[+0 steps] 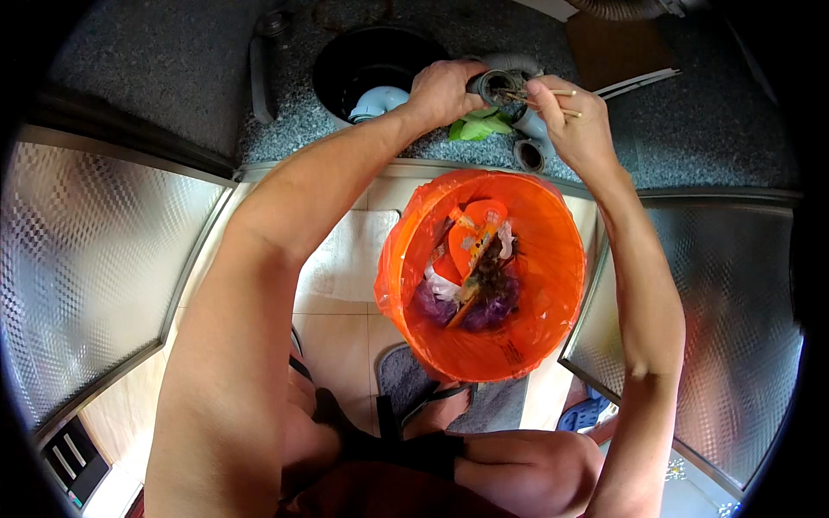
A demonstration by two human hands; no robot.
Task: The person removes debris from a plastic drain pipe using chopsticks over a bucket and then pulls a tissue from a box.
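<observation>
My left hand (447, 90) grips a grey plastic drain fitting (482, 85), its round open end turned towards me. Dark grime coats the inside of that opening. Between the fingers of my right hand (579, 123) is a pair of wooden chopsticks (565, 92), their tips at the mouth of the fitting. Behind it curves a grey corrugated hose (515, 62). Green leaves (479, 126) lie just below the fitting. Beside them, under my right hand, a second grey pipe piece (531, 155) shows a dirty open end.
An orange-lined bin (479, 369) holding rubbish stands between me and the speckled cabinet floor (291, 139). A dark round basin (350, 65) contains a pale blue pipe elbow (382, 100). Textured glass doors stand swung out at left (110, 259) and right (719, 311).
</observation>
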